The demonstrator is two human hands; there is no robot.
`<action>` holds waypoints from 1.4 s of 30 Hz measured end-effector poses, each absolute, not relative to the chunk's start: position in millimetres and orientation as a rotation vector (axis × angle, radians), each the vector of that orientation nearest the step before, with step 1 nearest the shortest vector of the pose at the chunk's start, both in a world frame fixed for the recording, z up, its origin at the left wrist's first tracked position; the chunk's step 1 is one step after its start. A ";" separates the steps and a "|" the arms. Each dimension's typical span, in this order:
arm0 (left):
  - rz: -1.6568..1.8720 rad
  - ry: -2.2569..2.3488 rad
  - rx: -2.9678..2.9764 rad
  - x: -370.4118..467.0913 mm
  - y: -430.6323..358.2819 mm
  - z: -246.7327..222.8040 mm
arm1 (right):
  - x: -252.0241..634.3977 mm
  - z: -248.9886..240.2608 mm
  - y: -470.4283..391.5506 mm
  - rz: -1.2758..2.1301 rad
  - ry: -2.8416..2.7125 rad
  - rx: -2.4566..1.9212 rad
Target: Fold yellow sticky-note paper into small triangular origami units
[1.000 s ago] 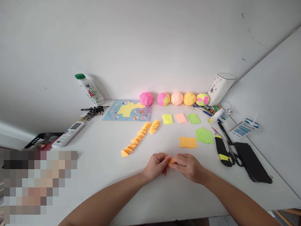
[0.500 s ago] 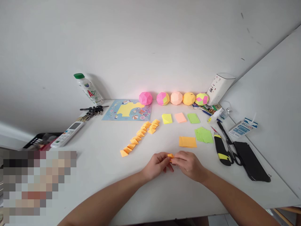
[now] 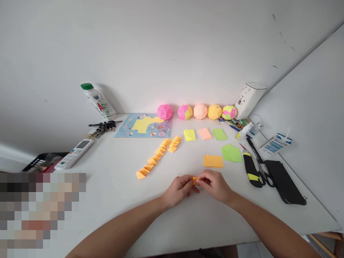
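Note:
Near the front middle of the white table, my left hand (image 3: 180, 189) pinches a small folded orange paper piece (image 3: 195, 180). My right hand (image 3: 215, 184) has its fingertips closed on the right side of the same piece. Just beyond my right hand lies a stack of orange paper (image 3: 213, 161). Folded orange units (image 3: 152, 161) form a slanting row to the left of my hands, with a shorter row (image 3: 174, 144) beside its upper end. Yellow (image 3: 189, 135), peach (image 3: 205, 133) and green (image 3: 220, 134) paper stacks sit farther back.
Several paper balls (image 3: 200, 111) line the wall. At right are loose green sheets (image 3: 232, 153), a utility knife (image 3: 252, 170), scissors (image 3: 262, 168), a black pouch (image 3: 285, 182) and a carton (image 3: 276, 144). At left are a bottle (image 3: 99, 102), keys (image 3: 103, 127) and a remote (image 3: 74, 154).
My right hand has shifted slightly at the orange piece, its fingers more curled. The whole view has moved a little, so the table objects appear slightly farther left.

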State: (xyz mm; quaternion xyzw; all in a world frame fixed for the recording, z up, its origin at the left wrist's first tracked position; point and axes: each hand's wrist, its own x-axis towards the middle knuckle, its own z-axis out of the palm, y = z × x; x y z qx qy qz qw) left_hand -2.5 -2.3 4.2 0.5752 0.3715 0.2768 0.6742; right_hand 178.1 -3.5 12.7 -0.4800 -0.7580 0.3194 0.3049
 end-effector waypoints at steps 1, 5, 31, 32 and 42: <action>0.619 0.825 1.306 -2.9 -2.6 4.4 | 177.9 13.7 -3.4 0.889 -1.980 -1.299; 0.589 0.831 1.341 -3.9 -3.6 4.2 | 177.3 16.6 -3.4 1.057 -1.874 -1.389; 0.657 0.889 1.181 -2.9 -3.8 -1.9 | 177.4 13.3 -2.0 1.434 -1.661 -1.364; 0.665 0.891 1.169 -2.9 -3.7 -3.1 | 177.5 12.5 -2.3 1.437 -1.678 -1.368; 0.664 0.910 1.150 -1.1 -4.6 -2.3 | 173.0 10.6 -6.9 1.358 -1.739 -1.428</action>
